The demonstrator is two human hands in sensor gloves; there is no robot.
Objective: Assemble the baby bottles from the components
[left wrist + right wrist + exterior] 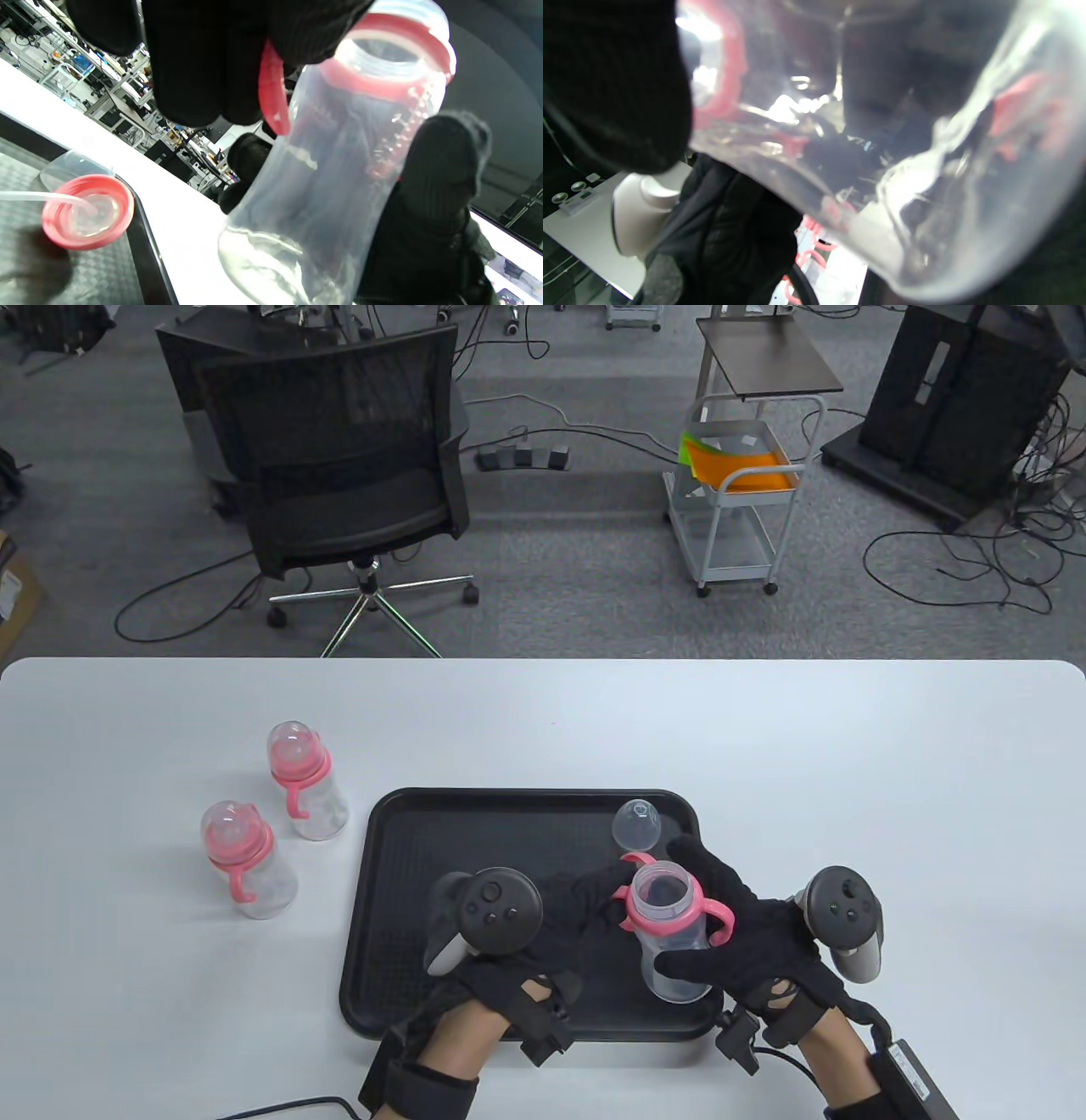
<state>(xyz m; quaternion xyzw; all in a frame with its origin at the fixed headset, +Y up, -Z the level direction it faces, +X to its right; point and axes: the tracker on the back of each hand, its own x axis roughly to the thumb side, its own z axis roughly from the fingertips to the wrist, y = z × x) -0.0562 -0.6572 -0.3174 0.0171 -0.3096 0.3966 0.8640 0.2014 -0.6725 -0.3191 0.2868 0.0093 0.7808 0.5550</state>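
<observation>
A clear bottle with an open mouth and a pink handle ring is held upright over the black tray. My right hand grips the bottle body, thumb in front and fingers behind. My left hand pinches the ring's left handle. The bottle fills the left wrist view and the right wrist view. A pink screw cap with a straw lies on the tray, hidden in the table view. A clear dome cap lies at the tray's back.
Two assembled bottles with pink rings and clear caps stand on the white table left of the tray, one further back and one nearer. An office chair and a white cart stand beyond the table's far edge.
</observation>
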